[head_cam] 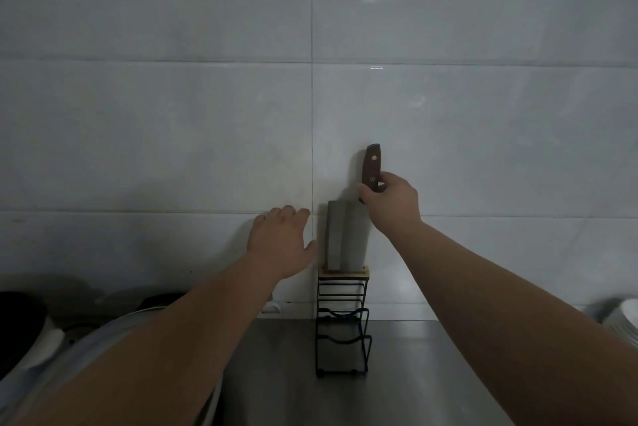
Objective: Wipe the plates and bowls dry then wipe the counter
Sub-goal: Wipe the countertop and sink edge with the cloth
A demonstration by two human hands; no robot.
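Head view. The right hand (392,204) has its grip closed round the lower part of the brown wooden handle of a cleaver (347,235), whose broad grey blade stands upright in the slot of a black wire knife rack (341,329) on the steel worktop (407,374), against the tiled wall (172,115). The left hand (281,241) is loose and holds nothing; its thumb lies just beside the blade's left edge, though contact cannot be confirmed.

The cleaver is judged heavy, rigid and blade-weighted, with a smooth riveted handle that could slip if wet. The handle is the only safe hold. The rack looks light and may lift or tip with the blade unless steadied.

The task's own things lie apart from both grips: a stack of white plates (625,318) sits at the far right edge of the view, well away from the right hand, and pale rounded ware, not identifiable, shows beneath the left forearm. The plates are judged hard, brittle and slick when damp, best held by the rim. No cloth is visible.
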